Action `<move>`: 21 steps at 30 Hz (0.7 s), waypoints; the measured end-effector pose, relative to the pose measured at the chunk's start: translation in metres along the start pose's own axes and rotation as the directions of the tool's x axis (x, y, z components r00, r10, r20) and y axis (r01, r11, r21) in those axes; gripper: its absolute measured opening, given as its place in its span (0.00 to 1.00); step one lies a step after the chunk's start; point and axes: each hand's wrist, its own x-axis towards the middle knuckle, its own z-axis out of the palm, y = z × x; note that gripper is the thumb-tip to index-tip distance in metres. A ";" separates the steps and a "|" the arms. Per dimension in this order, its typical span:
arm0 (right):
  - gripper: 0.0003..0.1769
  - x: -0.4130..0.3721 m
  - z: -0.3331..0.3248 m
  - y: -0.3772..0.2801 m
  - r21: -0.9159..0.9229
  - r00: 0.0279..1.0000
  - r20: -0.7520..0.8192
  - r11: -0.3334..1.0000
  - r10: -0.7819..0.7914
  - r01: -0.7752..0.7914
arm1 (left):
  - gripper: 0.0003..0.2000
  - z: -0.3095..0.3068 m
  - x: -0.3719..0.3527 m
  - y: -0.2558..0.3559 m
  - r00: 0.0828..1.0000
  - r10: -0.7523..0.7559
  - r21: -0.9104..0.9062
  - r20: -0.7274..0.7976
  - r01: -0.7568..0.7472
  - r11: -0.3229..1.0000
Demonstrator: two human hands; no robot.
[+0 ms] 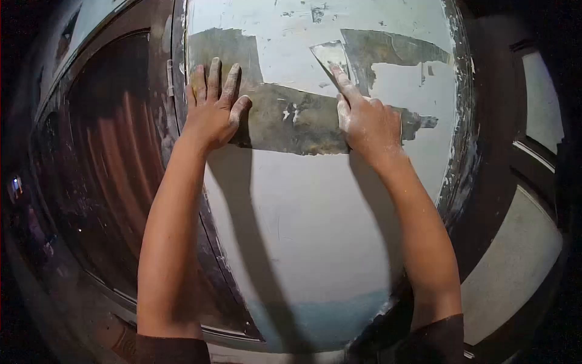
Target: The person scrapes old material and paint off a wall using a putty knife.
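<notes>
My right hand [371, 121] grips a putty knife [329, 56], its index finger stretched along the blade. The blade points up and to the left against the pale painted wall [303, 206]. Its handle is hidden inside my palm. My left hand [213, 120] lies flat on the wall with fingers spread, holding nothing. White dust coats the fingers of both hands. Between the hands runs a grey-brown stripped patch [303, 124] with ragged paint edges. Further bare areas show above my left hand and at the upper right.
A dark wooden door frame [176, 67] with a hinge borders the wall on the left, beside a reddish-brown curtain [121, 145]. On the right stand a paint-flecked dark post [465, 115] and pale panels [515, 273]. Blue-green paint [321, 321] covers the lower wall.
</notes>
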 end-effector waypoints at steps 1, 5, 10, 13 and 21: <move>0.32 -0.012 0.002 0.000 -0.028 1.000 -0.003 1.000 -0.002 0.002 | 0.35 0.000 -0.001 0.001 1.000 -0.009 -0.006 0.009 0.009 1.000; 0.33 -0.048 0.005 0.000 0.017 0.996 0.085 0.999 0.030 -0.031 | 0.34 0.004 -0.010 0.004 1.000 -0.011 0.007 0.006 0.011 1.000; 0.32 -0.005 0.010 0.010 0.049 1.000 -0.021 0.999 -0.008 0.009 | 0.34 0.003 -0.011 0.006 0.998 -0.049 0.012 0.048 0.049 0.999; 0.35 -0.002 0.017 0.016 0.054 0.997 -0.059 0.998 -0.041 0.045 | 0.35 0.006 -0.013 0.001 1.000 -0.020 0.000 0.012 0.020 1.000; 0.40 -0.038 0.024 0.023 0.019 0.999 -0.008 0.999 -0.049 0.049 | 0.36 0.007 -0.015 0.000 0.999 -0.007 -0.021 -0.033 0.006 1.000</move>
